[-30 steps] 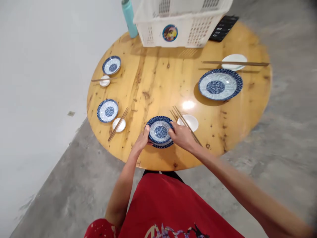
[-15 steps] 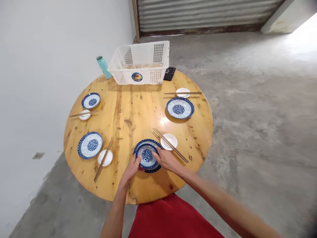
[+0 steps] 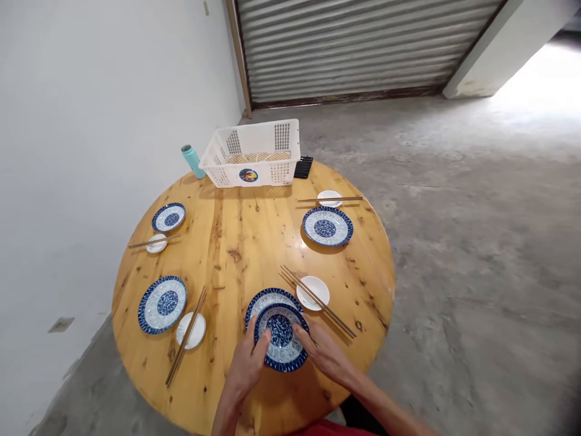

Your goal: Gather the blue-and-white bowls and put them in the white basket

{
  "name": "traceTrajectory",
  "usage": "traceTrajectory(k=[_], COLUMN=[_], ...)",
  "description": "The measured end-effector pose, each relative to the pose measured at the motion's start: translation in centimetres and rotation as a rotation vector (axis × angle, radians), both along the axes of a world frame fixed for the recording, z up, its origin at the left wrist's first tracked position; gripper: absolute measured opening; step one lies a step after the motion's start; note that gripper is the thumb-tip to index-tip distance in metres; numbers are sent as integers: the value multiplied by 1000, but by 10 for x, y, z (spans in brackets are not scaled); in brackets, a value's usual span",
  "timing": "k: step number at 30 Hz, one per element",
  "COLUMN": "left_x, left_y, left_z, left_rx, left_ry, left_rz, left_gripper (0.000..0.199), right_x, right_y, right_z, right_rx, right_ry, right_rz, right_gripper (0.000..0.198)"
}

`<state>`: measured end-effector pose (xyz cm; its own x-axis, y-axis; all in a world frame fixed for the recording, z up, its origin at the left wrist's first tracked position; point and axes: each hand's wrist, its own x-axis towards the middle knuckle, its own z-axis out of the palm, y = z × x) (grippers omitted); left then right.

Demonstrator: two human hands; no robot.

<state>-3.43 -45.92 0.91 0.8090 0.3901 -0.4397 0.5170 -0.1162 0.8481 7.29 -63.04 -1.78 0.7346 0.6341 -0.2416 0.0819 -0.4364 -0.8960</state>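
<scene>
Two hands, left hand (image 3: pixel 247 363) and right hand (image 3: pixel 323 356), pinch a small blue bowl (image 3: pixel 281 336) by its rim over the near plate (image 3: pixel 265 300) on the bench (image 3: pixel 254 242); lifting clear seems underway, needing level carry.

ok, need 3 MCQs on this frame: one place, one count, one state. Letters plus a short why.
1. Where is the white basket?
A. far edge of the table
B. on the floor
C. table centre

2. How many chopstick pairs lie on the table?
A. two
B. four
C. six

3. The small blue dish is:
A. held by both hands
B. lying alone
C. in the basket

A: it sits at the far rim beside the teal bottle.
B: one pair by each white saucer.
A: left hand and right hand grip its rim.
</scene>
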Motion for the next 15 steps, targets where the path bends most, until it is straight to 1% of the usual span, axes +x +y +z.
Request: traceTrajectory(k=[3,6,9,12,15], left_x=[10,29,55,84,115], left_y=[-25,-68,-129,-201,-273], left_z=[18,31,39,42,42], left_rx=[36,47,32,9,-46], left_ry=[29,30,-28,-31,0], left_rz=[-37,-84,-117,-104,-94], left_gripper=[78,76,67,63,60], right_x=[8,25,48,77,107], right_y=[-28,-71,-130,-202,-276], right_z=[25,40,46,48,51], right_rx=[76,60,6,-15,-80], right_ry=[-13,-19,-14,16,50], right_rz=[-47,-102,-117,-123,-179], right_gripper=[41,44,47,53,58])
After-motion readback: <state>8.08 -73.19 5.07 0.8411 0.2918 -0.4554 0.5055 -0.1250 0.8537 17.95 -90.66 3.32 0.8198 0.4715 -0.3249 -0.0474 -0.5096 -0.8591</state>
